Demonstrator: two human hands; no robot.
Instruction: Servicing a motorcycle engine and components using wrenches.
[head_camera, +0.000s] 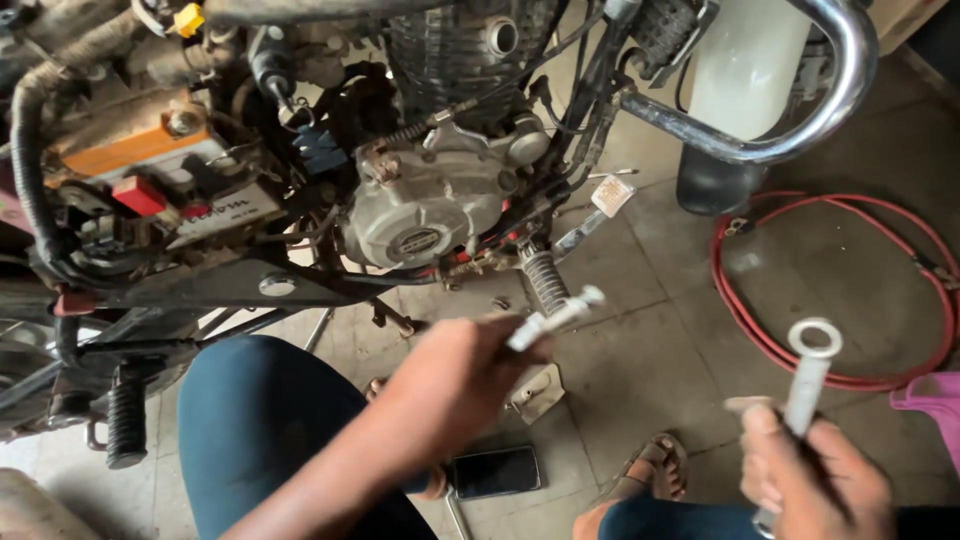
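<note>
Small metal part (556, 318) pinched in closed left hand (455, 385), ring-ended tool (806, 375) gripped in closed right hand (815, 480). Part could be dropped onto the phone (497, 471) if the loose pinch slips.

The short metal tool (556, 318) is a slim, silvery piece with a knobbed tip, gripped at its lower end in the left hand (450, 385) and tilted up to the right, held in the air just below the motorcycle's ribbed foot peg. The ring-ended wrench (806, 378) — pale grey, with a round closed eye at the top — stands almost upright in the right hand (815, 480), well apart from the first tool, above the tiled floor.
</note>
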